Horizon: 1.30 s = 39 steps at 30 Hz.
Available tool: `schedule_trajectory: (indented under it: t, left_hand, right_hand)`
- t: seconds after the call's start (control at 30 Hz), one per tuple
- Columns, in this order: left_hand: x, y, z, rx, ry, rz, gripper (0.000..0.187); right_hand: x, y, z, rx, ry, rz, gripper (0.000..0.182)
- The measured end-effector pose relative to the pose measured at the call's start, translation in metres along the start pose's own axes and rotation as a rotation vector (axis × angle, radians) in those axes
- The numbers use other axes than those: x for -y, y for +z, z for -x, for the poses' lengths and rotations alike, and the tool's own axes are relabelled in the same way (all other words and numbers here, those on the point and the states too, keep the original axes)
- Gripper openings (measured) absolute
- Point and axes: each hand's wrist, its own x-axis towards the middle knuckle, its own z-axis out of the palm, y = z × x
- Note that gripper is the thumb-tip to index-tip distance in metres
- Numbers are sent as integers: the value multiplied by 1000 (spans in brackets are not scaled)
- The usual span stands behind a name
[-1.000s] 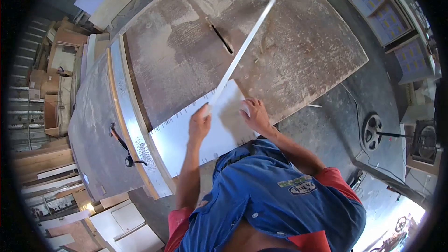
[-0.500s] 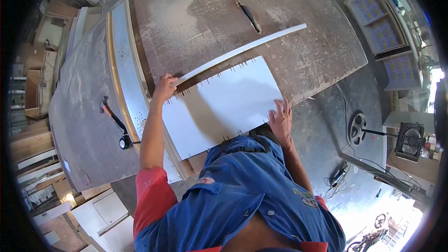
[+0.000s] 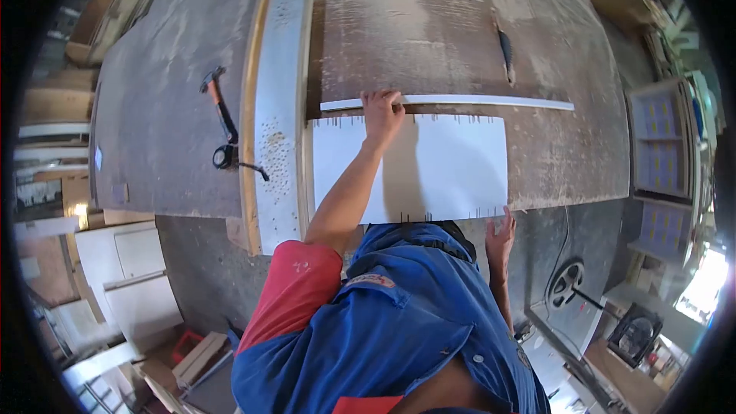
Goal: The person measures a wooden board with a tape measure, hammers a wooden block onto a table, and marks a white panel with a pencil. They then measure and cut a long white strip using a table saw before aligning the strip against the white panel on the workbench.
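A white rectangular panel [image 3: 452, 161] lies at the bench's near edge, with short dark marks along both long sides. Just beyond its far side, a long narrow white strip [image 3: 491, 100] runs nearly parallel to it. My left hand [image 3: 383, 116] reaches across the panel, its fingers closed over the strip left of the middle. Down at the panel's near right corner is my right hand [image 3: 500, 238], fingers apart, with fingertips right at the edge.
A wooden-edged pale rail [image 3: 287, 69] crosses the bench left of the panel. Farther left lie a hammer [image 3: 220, 103] and a round black tool [image 3: 223, 156]. A dark-handled tool [image 3: 504, 54] rests beyond the strip. A spoked wheel [image 3: 567, 280] stands at lower right.
The view has turned, so the panel and strip now appear level. My left hand has moved rightward along the strip from its left end. My right hand stays around the near right corner.
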Motion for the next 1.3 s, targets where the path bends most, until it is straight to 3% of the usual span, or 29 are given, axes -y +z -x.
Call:
schedule_trajectory:
  t: [0.07, 0.1, 0.2, 0.27, 0.47, 0.67, 0.73, 0.8, 0.93, 1.3]
  left_hand:
    - [4, -6, 2, 18, 11, 37, 33]
    - [11, -6, 5, 13, 3, 33, 33]
    - [27, -11, 14, -131, 135, 87, 27]
    - [30, -26, 10, 39, 27, 32, 22]
    - [52, -28, 3, 48, 61, 132, 19]
    - [37, -35, 11, 148, -70, 101, 14]
    - [33, -33, 15, 86, -82, 112, 10]
    - [29, -32, 19, -5, -68, 43, 9]
    - [26, -35, 21, -136, -33, -10, 5]
    - [25, -43, 18, -118, -50, 12, 4]
  right_hand:
    - [1, -3, -2, 10, 73, 19, 54]
    - [-2, -1, -2, -28, -1, 31, 53]
    - [-13, 1, -5, -31, -21, 46, 52]
    - [-7, 0, -5, -47, -21, 39, 52]
    - [-2, -3, -6, -44, -28, 7, 50]
    - [-11, 3, -7, -75, 20, -104, 45]
    - [-26, 12, -9, -90, 18, -148, 44]
    - [-45, 22, -8, -51, 218, -386, 41]
    - [-55, 27, -11, -70, 163, -398, 41]
    - [-41, 11, -18, 44, 142, -262, 33]
